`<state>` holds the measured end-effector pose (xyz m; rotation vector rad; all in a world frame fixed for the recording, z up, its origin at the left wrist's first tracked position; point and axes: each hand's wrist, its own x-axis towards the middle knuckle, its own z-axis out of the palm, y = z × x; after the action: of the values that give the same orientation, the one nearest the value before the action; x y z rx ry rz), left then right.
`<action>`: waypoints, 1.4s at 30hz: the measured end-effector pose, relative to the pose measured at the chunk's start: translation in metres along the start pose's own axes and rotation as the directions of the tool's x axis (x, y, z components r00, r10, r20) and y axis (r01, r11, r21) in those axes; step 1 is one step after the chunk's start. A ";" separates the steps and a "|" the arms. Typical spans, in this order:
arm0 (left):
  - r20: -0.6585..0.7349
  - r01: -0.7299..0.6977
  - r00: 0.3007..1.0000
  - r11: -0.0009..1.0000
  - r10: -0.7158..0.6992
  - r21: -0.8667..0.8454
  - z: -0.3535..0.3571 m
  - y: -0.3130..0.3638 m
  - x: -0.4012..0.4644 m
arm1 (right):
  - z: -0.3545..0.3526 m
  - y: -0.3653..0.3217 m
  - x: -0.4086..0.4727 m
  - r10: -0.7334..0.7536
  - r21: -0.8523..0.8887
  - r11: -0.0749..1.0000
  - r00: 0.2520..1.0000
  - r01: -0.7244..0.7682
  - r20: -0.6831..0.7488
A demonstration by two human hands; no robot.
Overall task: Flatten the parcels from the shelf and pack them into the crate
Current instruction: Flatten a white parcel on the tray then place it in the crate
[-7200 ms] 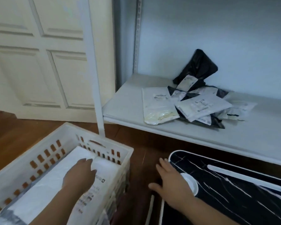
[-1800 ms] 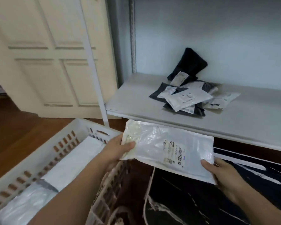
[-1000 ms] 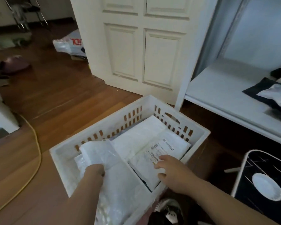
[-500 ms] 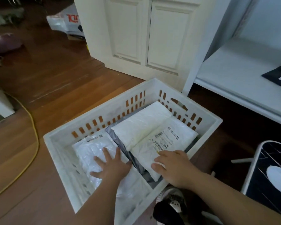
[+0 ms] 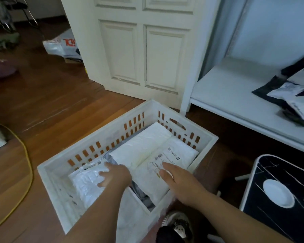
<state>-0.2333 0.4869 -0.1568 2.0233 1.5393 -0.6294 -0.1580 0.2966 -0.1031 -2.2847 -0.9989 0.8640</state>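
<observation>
1. Crate (image 5: 207,137), white and slotted, sits on the wood floor just left of the shelf (image 5: 235,95).
2. Left hand (image 5: 115,176) presses spread fingers on a bubble mailer (image 5: 85,183) in the crate's near-left part.
3. Right hand (image 5: 178,179) lies flat, fingers straight, on a white labelled parcel (image 5: 175,155); barcode visible, print unreadable.
4. More parcels (image 5: 291,92) lie on the shelf.

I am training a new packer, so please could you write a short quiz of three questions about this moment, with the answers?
1. True or false: both hands press parcels inside the white crate.
2. Which parcel does the right hand touch: A) the labelled white parcel, B) a black parcel, C) none?
3. Where do unpacked parcels remain?

Key
1. True; the left hand rests on the bubble-wrap parcel.
2. A.
3. In the pile of parcels on the white shelf.
</observation>
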 end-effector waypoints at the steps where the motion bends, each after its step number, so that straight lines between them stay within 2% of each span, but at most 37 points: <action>1: -0.045 -0.040 0.998 0.999 0.041 0.008 -0.010 0.015 -0.013 | -0.009 0.005 -0.007 0.022 0.021 1.000 0.999 -0.021 -0.041; 3: -0.180 -0.200 0.961 0.977 0.211 0.075 -0.025 0.033 -0.031 | -0.022 0.012 -0.015 0.064 0.032 0.998 0.991 -0.061 -0.114; 5: -0.253 -0.419 0.860 0.897 0.442 0.141 -0.031 0.065 -0.058 | -0.046 0.025 -0.031 0.100 0.073 0.994 0.963 -0.084 -0.250; 8: -0.192 -0.679 0.697 0.722 0.690 0.133 -0.029 0.124 -0.111 | -0.086 0.061 -0.062 0.166 0.114 0.985 0.894 -0.129 -0.417; 10: -0.137 -0.796 0.579 0.594 0.803 0.119 -0.018 0.162 -0.153 | -0.113 0.094 -0.088 0.234 0.105 0.972 0.842 -0.209 -0.486; 13: -0.074 -0.882 0.449 0.455 0.890 0.125 0.006 0.212 -0.203 | -0.152 0.142 -0.131 0.317 0.094 0.941 0.752 -0.325 -0.577; 17: -0.004 -0.931 0.298 0.292 0.955 0.217 0.049 0.278 -0.250 | -0.194 0.208 -0.193 0.406 0.128 0.885 0.607 -0.448 -0.683; 22: 0.125 -0.919 0.109 0.052 0.986 0.391 0.108 0.348 -0.292 | -0.215 0.270 -0.247 0.480 0.149 0.822 0.527 -0.549 -0.702; 24: 0.187 -0.870 0.126 0.018 0.974 0.492 0.126 0.372 -0.303 | -0.218 0.287 -0.259 0.492 0.194 0.822 0.495 -0.536 -0.716; 26: 0.169 -0.804 0.142 0.014 0.975 0.595 0.140 0.391 -0.312 | -0.221 0.301 -0.269 0.518 0.223 0.806 0.471 -0.548 -0.714; 30: 0.044 -0.699 0.077 0.023 0.996 0.715 0.151 0.421 -0.316 | -0.231 0.321 -0.278 0.547 0.276 0.790 0.427 -0.547 -0.720; 32: 0.070 -0.676 0.051 -0.018 0.996 0.737 0.154 0.435 -0.315 | -0.243 0.326 -0.280 0.562 0.298 0.792 0.446 -0.532 -0.697; 34: 0.112 -0.664 -0.018 -0.095 0.994 0.741 0.155 0.444 -0.317 | -0.252 0.331 -0.279 0.553 0.295 0.801 0.453 -0.521 -0.700; 36: 0.154 -0.613 -0.083 -0.172 0.985 0.771 0.158 0.452 -0.321 | -0.263 0.333 -0.276 0.531 0.275 0.791 0.392 -0.546 -0.751; 38: 0.176 -0.555 -0.087 -0.194 0.981 0.809 0.161 0.455 -0.321 | -0.276 0.336 -0.267 0.497 0.286 0.802 0.321 -0.524 -0.806; 40: 0.172 -0.525 -0.070 -0.182 0.983 0.831 0.165 0.456 -0.317 | -0.289 0.343 -0.251 0.529 0.397 0.832 0.337 -0.388 -0.779; 42: 0.143 -0.505 -0.049 -0.148 0.989 0.850 0.167 0.456 -0.311 | -0.303 0.347 -0.230 0.575 0.550 0.813 0.412 -0.191 -0.707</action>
<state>0.1217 0.0510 -0.0286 3.4181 -0.6008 0.1823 0.0947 -0.1480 -0.0434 -2.1470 0.1980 -0.0501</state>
